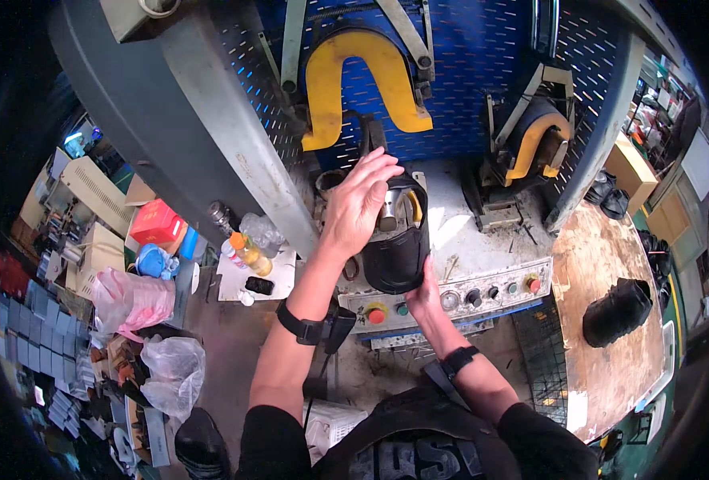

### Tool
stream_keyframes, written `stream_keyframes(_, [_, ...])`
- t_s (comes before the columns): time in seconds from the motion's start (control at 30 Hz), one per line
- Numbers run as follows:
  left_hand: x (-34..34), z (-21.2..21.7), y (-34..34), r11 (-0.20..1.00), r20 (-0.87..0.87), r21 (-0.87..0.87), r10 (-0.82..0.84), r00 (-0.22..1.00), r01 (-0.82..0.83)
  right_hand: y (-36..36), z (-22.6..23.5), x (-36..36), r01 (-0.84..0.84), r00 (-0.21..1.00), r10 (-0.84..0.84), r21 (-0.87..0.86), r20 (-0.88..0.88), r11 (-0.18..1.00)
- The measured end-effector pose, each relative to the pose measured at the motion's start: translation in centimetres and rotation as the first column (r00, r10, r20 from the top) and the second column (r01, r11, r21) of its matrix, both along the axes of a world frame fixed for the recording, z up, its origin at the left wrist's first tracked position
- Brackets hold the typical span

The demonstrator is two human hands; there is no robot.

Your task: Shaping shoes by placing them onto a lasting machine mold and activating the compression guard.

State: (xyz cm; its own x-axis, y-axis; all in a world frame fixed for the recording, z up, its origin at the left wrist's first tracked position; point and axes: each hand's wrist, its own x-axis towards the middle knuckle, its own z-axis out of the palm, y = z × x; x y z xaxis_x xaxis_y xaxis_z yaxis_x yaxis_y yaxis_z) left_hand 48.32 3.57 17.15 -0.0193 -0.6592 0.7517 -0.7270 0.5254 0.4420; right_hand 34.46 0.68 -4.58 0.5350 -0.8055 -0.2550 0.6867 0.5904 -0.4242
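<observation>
A black shoe upper (pixel 394 260) sits at the front of the machine, its opening facing up around a metal post (pixel 388 212). My left hand (pixel 358 204) lies over the upper's left edge with fingers stretched out and pointing away. At the near right side, my right hand (pixel 425 294) presses against the upper, thumb along its side; its other fingers are partly hidden behind it. Beyond my left hand hangs a large yellow U-shaped pad (pixel 322 80) on metal arms. A smaller yellow pad (pixel 534 140) belongs to a second station at the right.
Below the upper runs a control panel (pixel 482 294) with red and green buttons and a gauge. A wooden table (pixel 602 264) at the right carries a stack of black uppers (pixel 618 312). Bottles (pixel 250 254) stand on a small shelf at the left, near plastic bags (pixel 134 300).
</observation>
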Motion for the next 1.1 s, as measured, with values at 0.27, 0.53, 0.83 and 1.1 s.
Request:
stream_keyframes(0.27, [-1.2, -2.1, 0.4, 0.983, 0.03, -0.181, -0.022, 0.999, 0.027, -6.6, -3.1, 6.2, 0.187, 0.759, -0.287, -0.226, -0.585, 0.956])
stream_keyframes(0.53, [-0.6, -3.5, 0.8, 0.984, 0.07, -0.17, -0.034, 0.997, 0.046, -10.0, -7.7, 6.5, 0.063, 0.424, -0.494, -0.52, -0.759, 0.852])
stream_keyframes(0.83, [-2.6, -12.6, 8.2, 0.992, -0.304, 0.028, 0.127, 0.944, -0.124, -14.0, -9.4, 8.8, 0.048, 0.327, -0.715, -0.744, -0.618, 0.666])
stream_keyframes(1.1, [-4.8, -16.4, 9.6, 0.977, -0.497, 0.213, 0.113, 0.86, -0.006, -18.3, -9.4, 11.4, 0.019, 0.222, -0.881, -0.902, -0.418, 0.432])
